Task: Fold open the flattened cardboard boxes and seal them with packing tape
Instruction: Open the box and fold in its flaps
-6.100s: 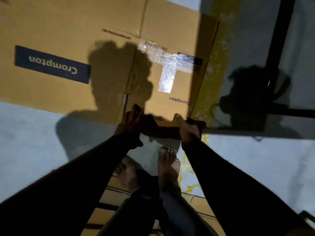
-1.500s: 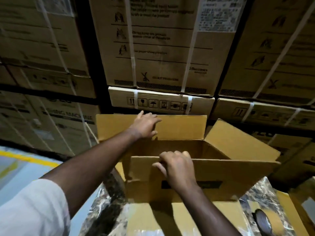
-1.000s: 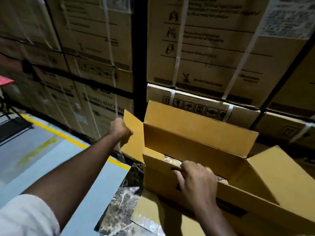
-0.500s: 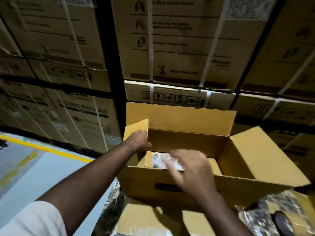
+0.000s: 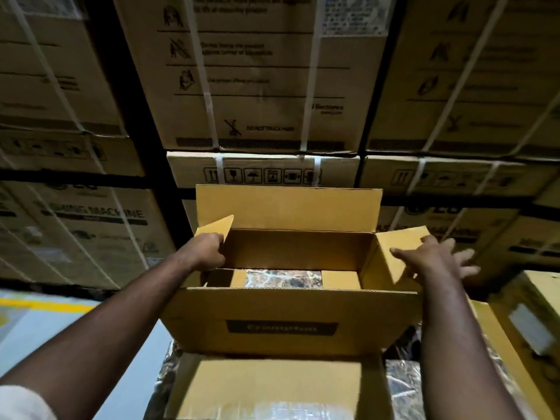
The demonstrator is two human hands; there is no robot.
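Observation:
An opened cardboard box [image 5: 281,325] with a dark label on its near side stands upright in front of me, all top flaps raised. My left hand [image 5: 206,251] grips the left end flap [image 5: 216,227] at the box's left rim. My right hand [image 5: 436,257] lies with spread fingers against the right end flap [image 5: 394,250]. The far long flap [image 5: 288,207] stands upright. Inside, the bottom flaps show a strip of shiny tape [image 5: 281,278].
The box rests on a flat carton [image 5: 272,386] with shiny wrapping around it. A wall of large strapped cartons [image 5: 257,80] rises right behind. Another carton [image 5: 533,322] sits at the right. Grey floor with a yellow line [image 5: 39,303] lies to the left.
My right hand has left the box's near side and moved right onto the right end flap. My left hand has stayed on the left end flap.

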